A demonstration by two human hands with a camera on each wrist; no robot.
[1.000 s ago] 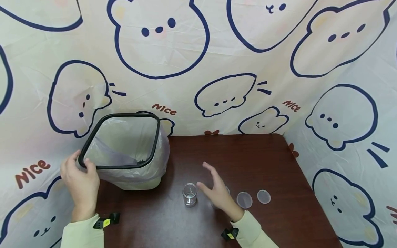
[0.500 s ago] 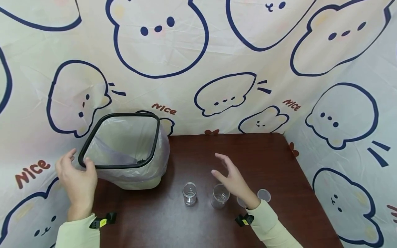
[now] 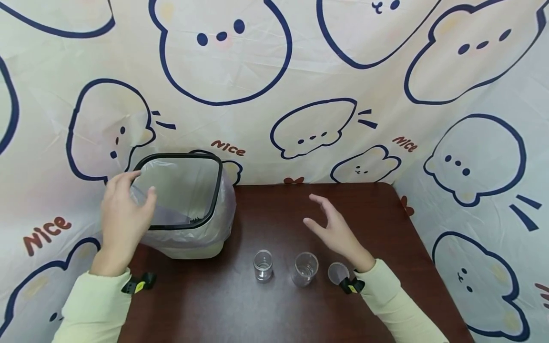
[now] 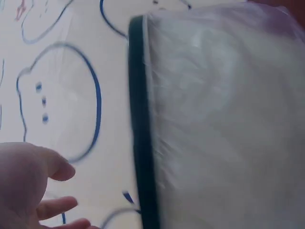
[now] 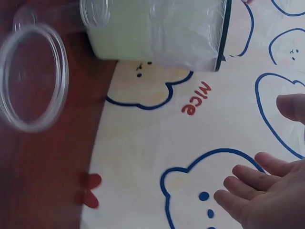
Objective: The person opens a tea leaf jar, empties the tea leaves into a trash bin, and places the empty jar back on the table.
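A trash bin (image 3: 188, 251) with a black rim (image 3: 214, 200) and a pale plastic liner stands at the left of the table. My left hand (image 3: 124, 214), fingers spread, overlaps the bin's left side in the head view. The left wrist view shows that hand (image 4: 28, 186) apart from the dark rim (image 4: 142, 124). Over the table on the right, my right hand (image 3: 336, 233) is raised with loose fingers, holding nothing. Near it stand a small clear jar (image 3: 263, 266) and a wider clear jar (image 3: 305, 269). A round clear lid (image 3: 338, 271) lies right of them, beside my wrist.
The dark brown table (image 3: 223, 305) has a back edge against a cartoon-printed cloth (image 3: 244, 128), which also covers the right side. A small dark item (image 3: 195, 220) shows inside the bin. Another lid is hidden behind my right wrist.
My left hand has come off the bin's rim and risen up and right. My right hand has moved right and away from the jars, baring the wider jar and covering the far right lid.
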